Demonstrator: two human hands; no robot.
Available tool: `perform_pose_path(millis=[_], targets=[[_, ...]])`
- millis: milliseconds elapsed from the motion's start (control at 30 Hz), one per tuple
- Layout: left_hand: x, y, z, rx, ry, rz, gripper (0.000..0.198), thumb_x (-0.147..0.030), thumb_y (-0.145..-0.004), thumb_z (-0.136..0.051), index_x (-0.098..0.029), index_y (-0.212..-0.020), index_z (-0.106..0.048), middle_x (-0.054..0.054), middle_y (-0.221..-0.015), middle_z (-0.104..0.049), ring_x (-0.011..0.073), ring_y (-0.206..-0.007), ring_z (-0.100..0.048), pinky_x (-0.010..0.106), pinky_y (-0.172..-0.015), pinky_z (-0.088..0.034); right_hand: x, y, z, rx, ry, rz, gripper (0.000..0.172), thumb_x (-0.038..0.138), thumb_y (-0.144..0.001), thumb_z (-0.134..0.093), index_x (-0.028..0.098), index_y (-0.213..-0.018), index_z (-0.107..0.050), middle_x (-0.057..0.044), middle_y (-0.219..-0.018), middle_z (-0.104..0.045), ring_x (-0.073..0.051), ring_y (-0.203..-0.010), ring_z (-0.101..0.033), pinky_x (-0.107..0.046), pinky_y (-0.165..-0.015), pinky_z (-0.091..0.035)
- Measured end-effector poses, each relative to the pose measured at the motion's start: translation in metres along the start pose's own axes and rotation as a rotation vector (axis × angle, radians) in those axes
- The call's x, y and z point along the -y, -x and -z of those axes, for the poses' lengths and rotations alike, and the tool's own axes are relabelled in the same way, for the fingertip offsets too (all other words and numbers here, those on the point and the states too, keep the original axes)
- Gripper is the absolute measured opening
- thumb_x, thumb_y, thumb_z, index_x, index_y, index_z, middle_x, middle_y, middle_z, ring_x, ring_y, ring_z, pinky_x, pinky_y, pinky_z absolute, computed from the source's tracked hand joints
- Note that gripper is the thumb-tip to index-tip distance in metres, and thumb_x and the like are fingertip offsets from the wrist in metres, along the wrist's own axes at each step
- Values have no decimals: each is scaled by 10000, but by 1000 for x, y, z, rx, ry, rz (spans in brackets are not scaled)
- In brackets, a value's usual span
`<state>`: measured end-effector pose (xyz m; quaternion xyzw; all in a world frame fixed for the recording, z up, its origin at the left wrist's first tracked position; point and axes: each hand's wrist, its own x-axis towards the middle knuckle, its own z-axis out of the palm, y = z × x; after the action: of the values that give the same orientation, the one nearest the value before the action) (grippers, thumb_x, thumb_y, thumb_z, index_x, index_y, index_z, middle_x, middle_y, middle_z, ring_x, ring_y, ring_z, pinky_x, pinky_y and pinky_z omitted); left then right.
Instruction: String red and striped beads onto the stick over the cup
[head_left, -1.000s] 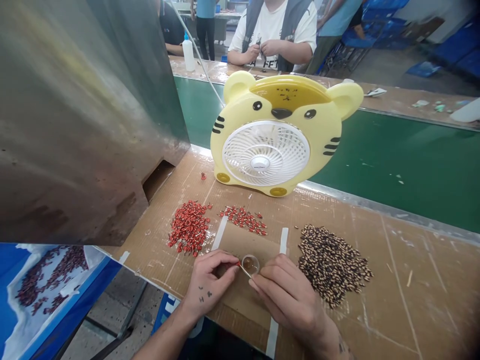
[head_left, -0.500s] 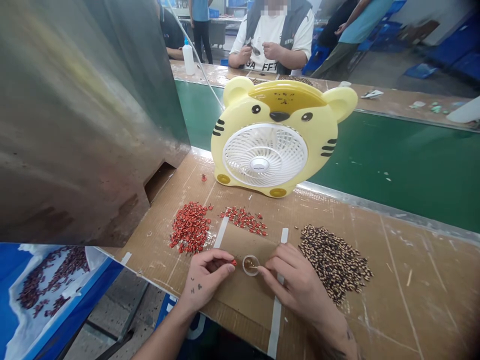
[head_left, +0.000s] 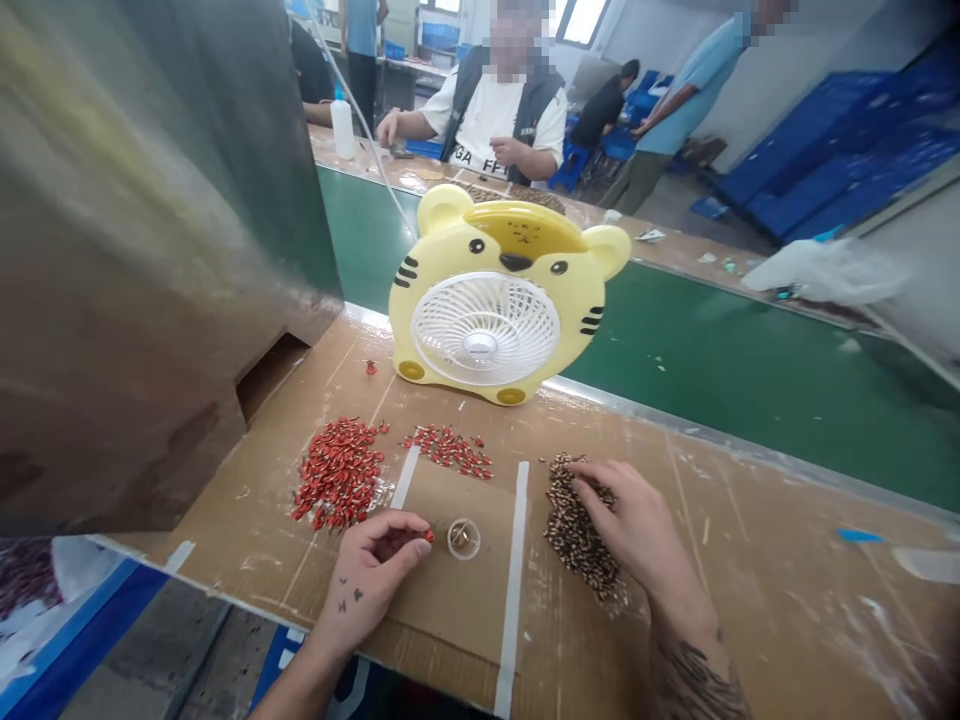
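Observation:
My left hand [head_left: 379, 570] is closed, with a small red piece [head_left: 429, 536] pinched between thumb and forefinger. Just right of it sits a small round clear cup [head_left: 464, 539] with a brownish content and a thin stick in it. My right hand [head_left: 626, 510] reaches over a heap of small dark-and-tan pieces [head_left: 574, 540], thumb and forefinger tips drawn together at its upper part. Whatever lies between those tips is too small to make out. A large heap of red pieces [head_left: 337, 475] and a smaller spread of red pieces [head_left: 450, 450] lie beyond my left hand.
A yellow tiger-faced fan [head_left: 495, 300] stands behind the heaps. A large metal panel [head_left: 150, 250] rises at the left. White tape strips [head_left: 512, 590] border the cardboard work area. Across the green divider [head_left: 720, 350] a person sits at another table.
My right hand has left the stick in the clear cup and moved right to the dark-and-tan heap. My left hand still pinches the red piece. The view has shifted.

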<state>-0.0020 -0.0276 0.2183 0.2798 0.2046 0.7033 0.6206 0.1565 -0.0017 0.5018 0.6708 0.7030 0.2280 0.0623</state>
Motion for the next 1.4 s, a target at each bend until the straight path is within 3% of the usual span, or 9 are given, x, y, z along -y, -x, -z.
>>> perform_pose_path(millis=[133, 333, 533, 633, 733, 833, 967, 1100, 1400], targets=[[1, -2, -1, -7, -76, -1, 334, -383, -799, -679, -60, -867, -726, 108, -802, -688, 128, -677, -659, 157, -622, -520, 7, -7, 13, 226, 114, -82, 339, 411, -956, -449, 271, -1155, -685, 30, -1218, -603, -96, -1170, -493, -309, -1096, -389], [5, -1, -4, 4, -74, -18, 336, -396, -815, -665, -71, -874, -724, 110, -836, -697, 139, -728, -679, 160, -669, -539, 17, -36, -9, 244, 227, 66, 363, 396, -969, -391, 245, -1118, -684, 6, -1154, -615, -108, -1121, -486, -289, -1057, -383], [3, -2, -7, 13, -64, -34, 327, -374, -824, -653, -59, -875, -725, 106, -800, -689, 129, -697, -673, 146, -639, -527, 18, -51, -16, 289, 282, 89, 385, 303, -937, -335, 181, -921, -700, -24, -1038, -636, -120, -1023, -496, -298, -986, -368], [3, -1, -8, 6, -24, -12, 311, -348, -823, -651, -54, -889, -729, 110, -811, -690, 120, -695, -659, 150, -643, -521, 19, -43, -15, 235, 176, 41, 296, 304, -872, -427, 181, -935, -688, -3, -1017, -639, -84, -978, -525, -248, -954, -393], [3, 0, -9, -7, -2, -9, 289, -329, -819, -658, -55, -880, -729, 106, -800, -685, 109, -687, -646, 142, -635, -508, 25, -22, -17, 106, -144, -25, 274, 401, -800, -538, 178, -872, -681, 24, -927, -646, -25, -821, -555, -152, -786, -433], [1, 2, -13, -61, 47, -42, 230, -276, -809, -672, -61, -870, -727, 98, -797, -689, 107, -700, -657, 135, -647, -513, 47, 5, -24, 18, -457, 167, 273, 413, -821, -597, 174, -792, -725, -1, -872, -662, 3, -776, -609, -53, -682, -468], [-9, 5, -21, -133, 86, -144, 122, -190, -802, -684, -91, -854, -733, 76, -814, -705, 97, -722, -682, 116, -692, -529, 88, 31, -36, -35, -701, 378, 93, 233, -827, -660, 219, -809, -750, 10, -845, -682, 8, -798, -665, -16, -695, -532], [-17, 7, -27, -128, 52, -261, 72, -148, -827, -681, -130, -868, -737, 44, -832, -702, 82, -768, -674, 112, -734, -531, 109, 40, -48, -42, -748, 519, 163, 101, -820, -645, 224, -908, -707, 44, -831, -670, 21, -809, -650, -60, -744, -565], [-20, 7, -34, -103, -70, -514, 208, -55, -858, -656, -221, -982, -680, -56, -904, -690, 38, -866, -664, 127, -826, -523, 104, 46, -58, -57, -730, 618, 279, 10, -772, -662, 226, -949, -651, 54, -849, -634, 31, -857, -611, -86, -764, -550]])
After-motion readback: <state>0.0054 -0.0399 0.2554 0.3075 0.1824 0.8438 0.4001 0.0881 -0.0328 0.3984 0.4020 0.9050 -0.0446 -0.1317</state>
